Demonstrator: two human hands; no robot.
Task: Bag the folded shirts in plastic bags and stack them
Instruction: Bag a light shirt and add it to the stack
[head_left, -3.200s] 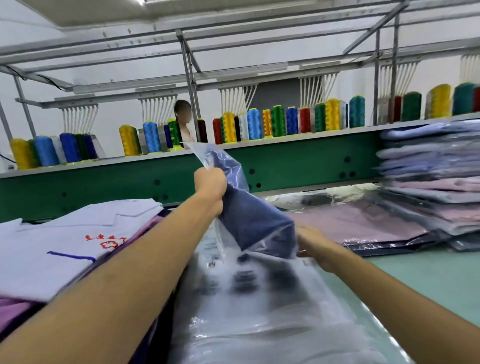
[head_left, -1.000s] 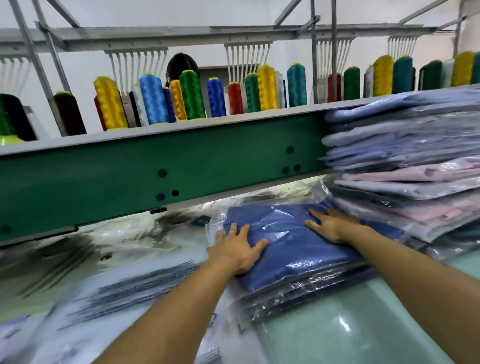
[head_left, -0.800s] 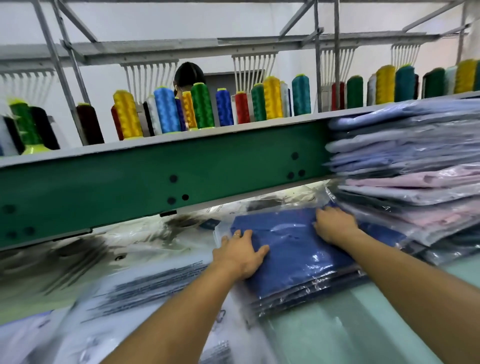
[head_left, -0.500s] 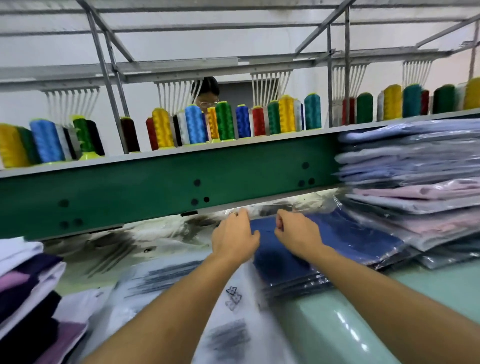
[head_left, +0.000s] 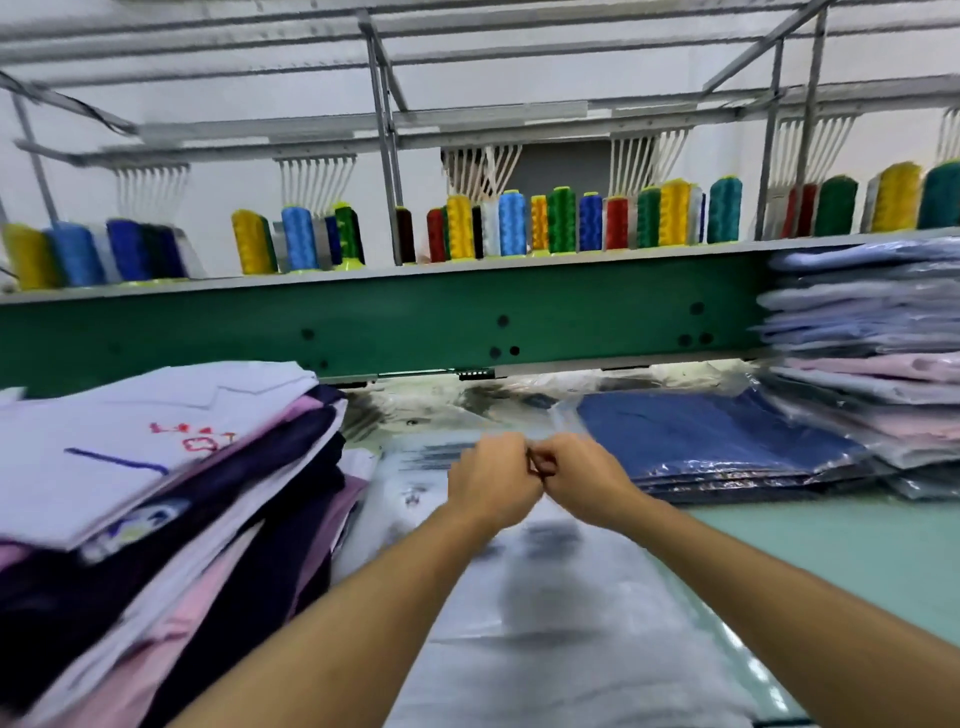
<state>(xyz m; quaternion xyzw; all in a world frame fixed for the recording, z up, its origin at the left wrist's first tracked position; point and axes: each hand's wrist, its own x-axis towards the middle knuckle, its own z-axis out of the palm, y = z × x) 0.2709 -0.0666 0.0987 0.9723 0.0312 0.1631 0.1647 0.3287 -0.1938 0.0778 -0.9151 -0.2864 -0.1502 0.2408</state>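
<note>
Left hand: fingers curled in, knuckles meeting those of the other hand at the centre of the view.
Right hand: fingers likewise curled, touching the left.
Grip: motion blur hides the fingertips, so I cannot tell whether the hands pinch a bag edge or hold nothing.
Empty plastic bags: a loose clear pile with dark printing, lying on the desk directly beneath both hands and forearms.
Bagged blue shirts: a low stack, flat on the desk, just right of the hands and apart from them.
Tall bagged stack: pale blue and pink shirts in plastic, at the far right, against the blue stack's right side.
Unbagged folded shirts: a pile at the left, white with red and blue embroidery on top, navy and pink below.
Green beam: runs across behind the desk.
Thread cones: a row in many colours standing upright on top of the beam.
</note>
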